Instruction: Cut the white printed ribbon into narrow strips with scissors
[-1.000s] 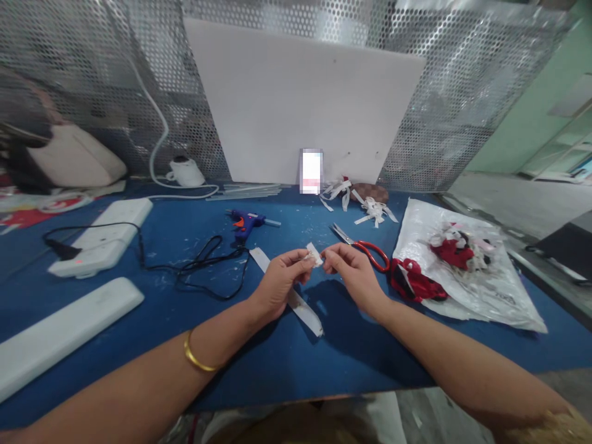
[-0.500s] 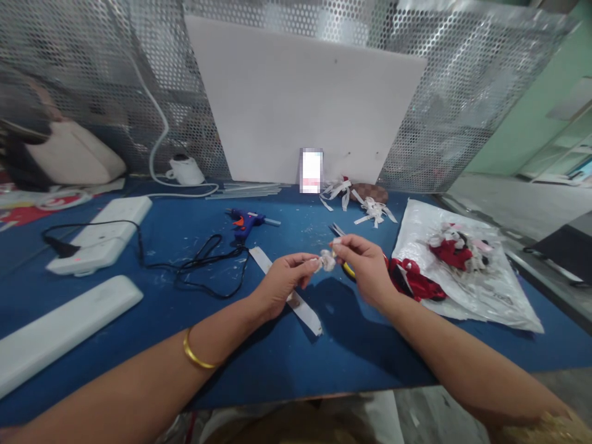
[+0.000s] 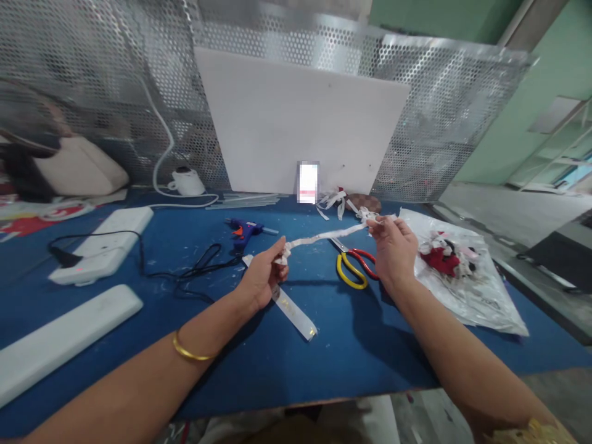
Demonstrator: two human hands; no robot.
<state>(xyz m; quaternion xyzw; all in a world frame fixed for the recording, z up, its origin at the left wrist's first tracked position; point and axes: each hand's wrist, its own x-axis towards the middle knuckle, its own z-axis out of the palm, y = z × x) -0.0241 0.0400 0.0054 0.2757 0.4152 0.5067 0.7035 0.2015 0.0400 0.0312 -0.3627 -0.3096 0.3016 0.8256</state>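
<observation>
A thin white ribbon [image 3: 324,235] stretches between my two hands above the blue table. My left hand [image 3: 263,271] pinches its bunched end, where white folds show at the fingertips. The far end is pinched by my right hand [image 3: 393,246], raised higher and to the right. Beneath the ribbon lie scissors [image 3: 352,277] with one red and one yellow handle. A flat, pale strip [image 3: 296,313] lies under and beside my left hand. Past my right hand, a white plastic bag [image 3: 490,302] carries a small bundle of red, white and black pieces [image 3: 446,256].
A blue glue gun [image 3: 247,229] rests behind my left hand, its black cord running to a white power strip [image 3: 108,240]. Glue sticks [image 3: 250,200], a lit phone [image 3: 308,182] and white ribbon scraps [image 3: 335,198] lie along the back. A long white case [image 3: 69,336] is at left.
My hands have moved apart, left hand leftward and right hand to the right and up. The small white bunch between them is now drawn out into a long ribbon, and the scissors are uncovered.
</observation>
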